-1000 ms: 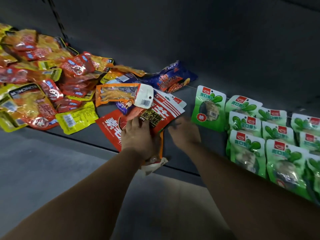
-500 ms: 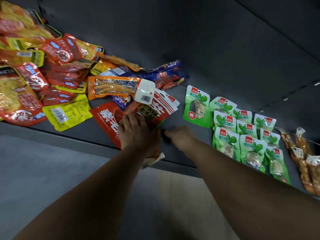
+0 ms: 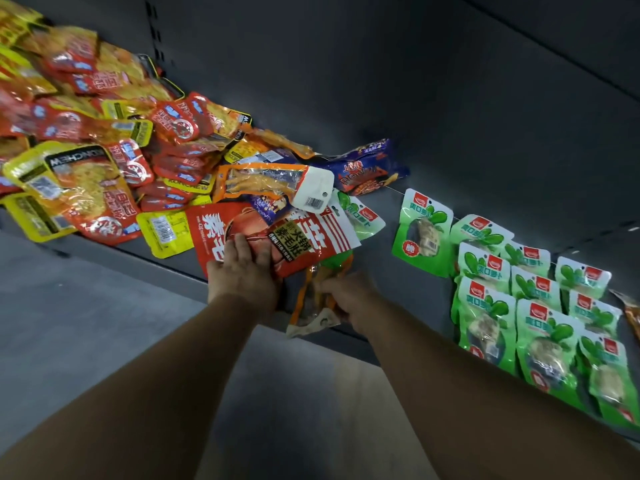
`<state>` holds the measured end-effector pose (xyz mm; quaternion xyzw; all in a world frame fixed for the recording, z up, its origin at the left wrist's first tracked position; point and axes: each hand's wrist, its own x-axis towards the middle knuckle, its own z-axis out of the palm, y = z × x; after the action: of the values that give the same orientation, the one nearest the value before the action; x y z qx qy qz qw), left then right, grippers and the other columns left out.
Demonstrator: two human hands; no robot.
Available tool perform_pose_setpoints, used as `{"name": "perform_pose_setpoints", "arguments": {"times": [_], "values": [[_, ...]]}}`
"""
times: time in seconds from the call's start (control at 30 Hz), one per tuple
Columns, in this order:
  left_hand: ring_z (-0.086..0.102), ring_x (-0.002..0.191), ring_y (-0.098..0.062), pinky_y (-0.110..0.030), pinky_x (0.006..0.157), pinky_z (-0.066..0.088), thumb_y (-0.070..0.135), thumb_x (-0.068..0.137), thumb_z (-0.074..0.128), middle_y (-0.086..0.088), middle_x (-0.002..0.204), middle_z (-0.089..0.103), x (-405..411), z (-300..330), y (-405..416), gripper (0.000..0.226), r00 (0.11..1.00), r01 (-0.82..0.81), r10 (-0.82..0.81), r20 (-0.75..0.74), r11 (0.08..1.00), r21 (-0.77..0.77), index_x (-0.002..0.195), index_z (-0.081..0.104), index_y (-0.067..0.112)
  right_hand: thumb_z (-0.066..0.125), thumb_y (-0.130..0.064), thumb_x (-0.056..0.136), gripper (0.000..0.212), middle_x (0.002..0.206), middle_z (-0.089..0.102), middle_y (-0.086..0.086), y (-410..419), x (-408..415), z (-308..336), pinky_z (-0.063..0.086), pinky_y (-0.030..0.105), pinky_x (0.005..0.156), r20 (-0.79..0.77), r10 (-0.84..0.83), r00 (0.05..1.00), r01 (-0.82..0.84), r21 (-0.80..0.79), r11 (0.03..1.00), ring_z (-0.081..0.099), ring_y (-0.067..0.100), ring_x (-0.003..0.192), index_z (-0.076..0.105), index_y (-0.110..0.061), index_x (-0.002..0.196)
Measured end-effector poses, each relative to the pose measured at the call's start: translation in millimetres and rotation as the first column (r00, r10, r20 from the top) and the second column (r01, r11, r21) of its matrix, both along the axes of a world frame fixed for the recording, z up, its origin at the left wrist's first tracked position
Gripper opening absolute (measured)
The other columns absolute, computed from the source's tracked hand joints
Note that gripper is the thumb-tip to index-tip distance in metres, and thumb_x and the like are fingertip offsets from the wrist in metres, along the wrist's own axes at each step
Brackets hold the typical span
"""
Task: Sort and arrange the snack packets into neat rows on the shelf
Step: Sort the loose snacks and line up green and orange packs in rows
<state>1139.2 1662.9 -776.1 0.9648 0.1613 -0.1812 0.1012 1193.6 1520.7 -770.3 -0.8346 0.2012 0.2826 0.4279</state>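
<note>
A loose heap of red, yellow and orange snack packets (image 3: 104,140) covers the left of the dark shelf (image 3: 408,292). My left hand (image 3: 244,268) presses flat on a red-and-white packet (image 3: 311,237) at the heap's near edge. Beside it my right hand (image 3: 349,299) grips an orange-edged clear packet (image 3: 311,306) that juts over the shelf's front edge from under the red one. A green packet (image 3: 363,216) peeks out behind the red-and-white one. Green packets (image 3: 540,303) lie in neat rows on the right.
A purple packet (image 3: 367,168) and an orange packet with a white barcode tab (image 3: 273,183) lie at the back of the heap. Orange packets (image 3: 632,313) show at the far right edge. The shelf's back wall (image 3: 346,81) rises behind.
My right hand has moved left and taken hold of the orange-edged clear packet, which now sticks out further. The left hand stays on the red-and-white packet. The camera has shifted.
</note>
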Motion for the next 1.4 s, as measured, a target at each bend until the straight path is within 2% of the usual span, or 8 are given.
{"name": "perform_pose_setpoints", "arguments": {"times": [0.37,0.5,0.7,0.97,1.13,1.23,1.33,1.4], "values": [[0.013,0.143,-0.039,-0.049,0.109,0.026,0.051,0.097,0.026,-0.022,0.156,0.007,17.1,3.9,-24.4,0.068,0.985,-0.149,0.152,-0.078,0.988,0.036,0.152,0.002,0.019,0.067,-0.01,0.08,0.021,0.049,0.054,-0.001,-75.1,12.0,39.5,0.037,0.016,0.045,0.152,0.057,0.987,-0.071,0.085,0.994,0.052,0.014,0.051,0.059,-0.011,0.061],[0.038,0.127,-0.037,-0.045,0.102,0.035,0.053,0.092,0.041,-0.02,0.137,0.039,22.2,16.0,-28.6,0.061,0.962,-0.266,0.265,0.062,0.964,0.009,0.137,0.033,0.012,0.067,-0.013,0.078,0.011,0.074,0.065,0.012,-76.6,11.6,39.6,0.048,0.028,0.063,0.186,0.028,0.982,-0.064,0.19,0.98,0.061,0.024,0.069,0.07,-0.005,0.084],[0.038,0.124,-0.038,-0.046,0.097,0.036,0.038,0.089,0.055,-0.021,0.132,0.041,40.5,33.0,-20.8,0.055,0.778,-0.465,0.512,0.363,0.859,-0.216,0.129,0.04,0.004,0.068,-0.014,0.078,0.006,0.076,0.066,0.012,-65.4,7.9,36.9,0.048,0.031,0.068,0.17,0.041,0.985,-0.089,0.282,0.955,0.063,0.026,0.075,0.067,-0.013,0.072],[0.046,0.118,-0.035,-0.042,0.097,0.04,0.029,0.091,0.055,-0.017,0.127,0.049,38.8,16.9,-45.7,0.041,0.737,-0.43,0.593,0.324,0.782,-0.452,0.126,0.05,0.008,0.069,-0.017,0.079,0.004,0.09,0.071,0.014,-57.2,13.1,35.2,0.055,0.04,0.078,0.101,0.002,0.995,-0.04,0.37,0.928,0.068,0.031,0.088,0.068,-0.013,0.082],[0.058,0.079,-0.025,-0.03,0.068,0.045,0.028,0.096,0.049,-0.007,0.092,0.064,40.5,18.1,-67.0,0.024,0.764,-0.362,0.575,0.291,0.756,-0.545,0.104,0.062,0.01,0.071,-0.013,0.08,0.01,0.093,0.07,0.011,-56.1,18.6,31.8,0.056,0.04,0.082,0.088,-0.031,0.996,-0.012,0.449,0.893,0.067,0.026,0.087,0.064,-0.018,0.078],[0.06,0.075,-0.027,-0.033,0.068,0.046,0.032,0.095,0.05,-0.007,0.076,0.063,42.6,27.5,-83.0,0.028,0.709,-0.367,0.669,0.221,0.619,-0.695,0.085,0.061,0.008,0.071,-0.01,0.081,0.011,0.096,0.071,0.011,-58.2,22.5,33.3,0.055,0.044,0.086,0.071,-0.059,0.996,0.017,0.495,0.869,0.068,0.027,0.09,0.064,-0.018,0.081],[0.065,0.074,-0.024,-0.029,0.07,0.051,0.038,0.093,0.055,-0.005,0.073,0.067,48.5,44.6,-94.0,0.033,0.656,-0.374,0.75,-0.085,0.226,-0.899,0.078,0.064,0.01,0.07,-0.009,0.083,0.012,0.095,0.071,0.01,-65.6,27.8,35.6,0.055,0.045,0.087,0.09,-0.011,0.996,-0.036,0.511,0.859,0.068,0.027,0.09,0.064,-0.018,0.083],[0.07,0.085,-0.026,-0.038,0.084,0.054,0.04,0.088,0.063,-0.01,0.087,0.073,51.9,48.3,-95.4,0.033,0.722,-0.366,0.661,-0.205,0.115,-0.923,0.091,0.07,0.008,0.07,-0.009,0.083,0.012,0.095,0.071,0.01,-70.5,30.2,36.8,0.054,0.045,0.087,0.095,0.062,0.994,-0.102,0.506,0.856,0.069,0.027,0.091,0.063,-0.019,0.083]]}}
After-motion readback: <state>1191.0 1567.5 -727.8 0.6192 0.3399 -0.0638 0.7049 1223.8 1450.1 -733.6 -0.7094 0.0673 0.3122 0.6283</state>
